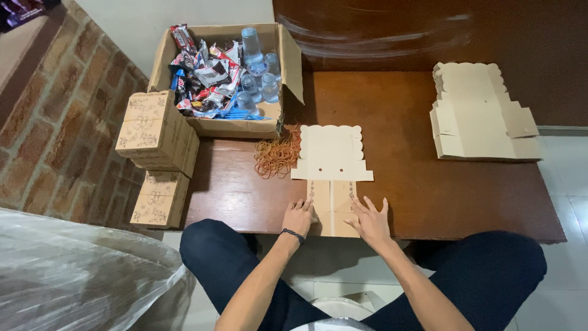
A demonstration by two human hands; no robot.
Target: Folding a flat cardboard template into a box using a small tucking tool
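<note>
Both hands, left hand (298, 217) and right hand (369, 222), fingers spread, press the flat carton blank (331, 160), hiding its near edge.

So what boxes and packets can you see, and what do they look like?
Open carton: table's far left, brown, holding snack packets and clear water cups.
Folded boxes: stacked left, tan, patterned.
Flat box blank: under both hands, beige, scalloped.
Flat blanks pile: far right, beige.

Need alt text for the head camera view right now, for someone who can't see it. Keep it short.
Seen from above, a seated person presses the left hand and right hand onto the near flaps of a flat, unfolded cardboard box blank on a brown table. Rubber bands and an open carton of snacks and water cups lie behind; more blanks lie far right, folded boxes left.
</note>
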